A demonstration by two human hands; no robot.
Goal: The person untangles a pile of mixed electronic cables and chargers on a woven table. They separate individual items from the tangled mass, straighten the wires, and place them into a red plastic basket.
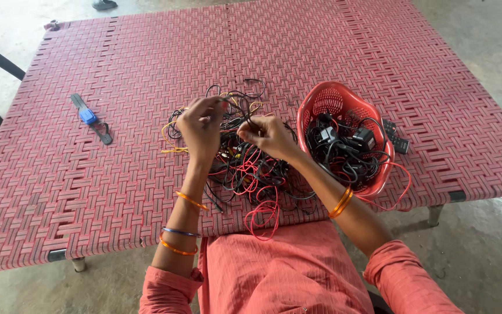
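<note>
A blue-handled tool (91, 118) lies on the woven cot (59, 174).

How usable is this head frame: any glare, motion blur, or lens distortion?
Head view: soft, even daylight, no glare, faint shadows; the red woven cot surface bows at its edges from wide-angle distortion; both hands and the tangled pile of red, black and yellow wires look sharp.
</note>
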